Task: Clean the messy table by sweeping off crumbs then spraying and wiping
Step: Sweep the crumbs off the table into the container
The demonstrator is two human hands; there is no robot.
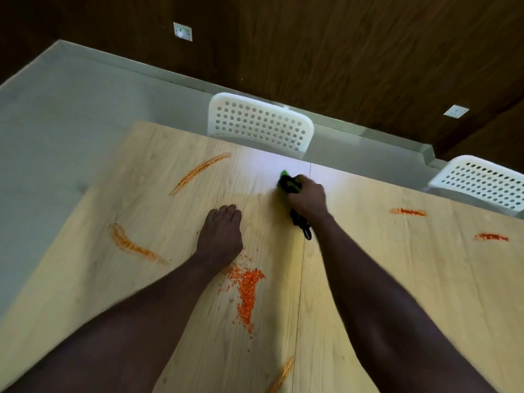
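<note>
1. The right hand [307,198] grips a green and black brush [285,185], with the fingers curled tight round its handle. The black tail of the handle sticks out below the wrist.
2. The green head of the brush sits on the table [397,279] near the far edge, just left of the seam [302,259] that runs from the far edge to the near edge.
3. The left hand [221,234] rests palm down on the table, left of the brush and apart from it. It holds nothing, and its fingers look loosely bent.
4. A pile of orange crumbs [248,287] lies just near of the left hand, between the two forearms and left of the seam. Loose crumbs are scattered round it.
5. Orange smears mark the wood. A long curved one [198,173] lies toward the far left corner and another [133,245] near the left edge. Two short ones [408,212] [492,237] lie toward the right edge, and one [282,375] lies at the near edge beside the seam.
6. Two white chairs with holes in their backs stand at the far edge, one [261,123] behind the brush and one [482,180] at the far right.
</note>
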